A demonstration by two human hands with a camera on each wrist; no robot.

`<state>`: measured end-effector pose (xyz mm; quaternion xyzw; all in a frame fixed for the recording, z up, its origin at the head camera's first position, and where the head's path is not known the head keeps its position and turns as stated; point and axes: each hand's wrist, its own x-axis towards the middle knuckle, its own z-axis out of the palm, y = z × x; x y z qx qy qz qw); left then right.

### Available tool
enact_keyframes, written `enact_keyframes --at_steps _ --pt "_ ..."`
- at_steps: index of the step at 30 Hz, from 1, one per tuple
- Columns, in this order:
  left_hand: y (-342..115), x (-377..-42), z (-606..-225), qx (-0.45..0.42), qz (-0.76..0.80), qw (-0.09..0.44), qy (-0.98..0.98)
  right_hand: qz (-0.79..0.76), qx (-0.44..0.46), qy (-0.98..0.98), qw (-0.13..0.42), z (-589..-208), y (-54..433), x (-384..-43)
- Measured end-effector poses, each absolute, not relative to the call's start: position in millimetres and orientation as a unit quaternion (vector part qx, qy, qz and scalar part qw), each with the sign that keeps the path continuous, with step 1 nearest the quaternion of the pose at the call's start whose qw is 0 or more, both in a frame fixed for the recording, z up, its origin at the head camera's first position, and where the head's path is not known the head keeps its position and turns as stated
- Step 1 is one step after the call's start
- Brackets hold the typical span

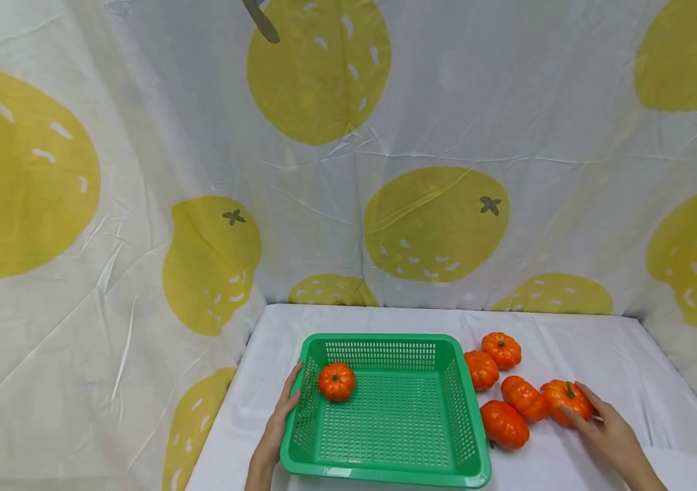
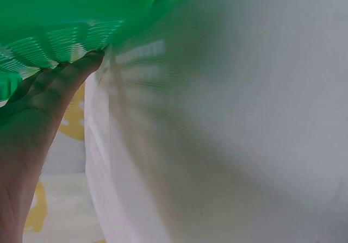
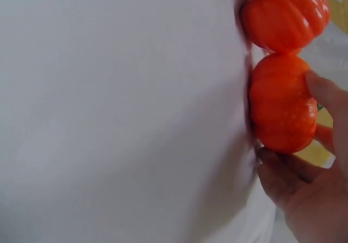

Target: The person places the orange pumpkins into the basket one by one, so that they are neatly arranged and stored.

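On the right side of the table, my right hand holds a small orange pumpkin with a green stem. The right wrist view shows the thumb on one side of this pumpkin and the fingers curled under its other side. My left hand lies along the left wall of a green plastic basket. In the left wrist view its fingers extend nearly straight against the slotted wall. One orange pumpkin sits inside the basket, near its back left corner.
Several other orange pumpkins lie between the basket and my right hand, including one at the back and one at the front. A white cloth covers the table. Lemon-print curtains hang behind and at both sides.
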<state>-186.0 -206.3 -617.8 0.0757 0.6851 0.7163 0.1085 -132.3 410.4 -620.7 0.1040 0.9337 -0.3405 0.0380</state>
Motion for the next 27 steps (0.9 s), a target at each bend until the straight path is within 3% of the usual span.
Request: enact_keyframes --at_steps 7,11,17,23,27 --pt "-207.1 -186.0 -618.8 0.080 0.717 0.108 0.684 -0.330 0.082 0.940 0.009 -624.2 411.2 -114.0" --pt "-207.0 -185.6 -618.5 0.080 0.714 0.108 0.687 -0.342 0.099 0.934 0.025 -625.8 407.1 -114.2" --pt "-205.6 -188.0 -617.5 0.081 0.714 0.112 0.686 -0.335 0.119 0.935 -0.004 -624.0 400.6 -116.0" --pt "-205.9 -188.4 -618.7 0.080 0.715 0.115 0.685 -0.347 0.118 0.928 -0.076 -599.1 382.7 -117.7" --pt "-207.0 -187.5 -619.6 0.080 0.718 0.115 0.682 -0.371 0.106 0.919 -0.080 -571.4 360.0 -126.1"
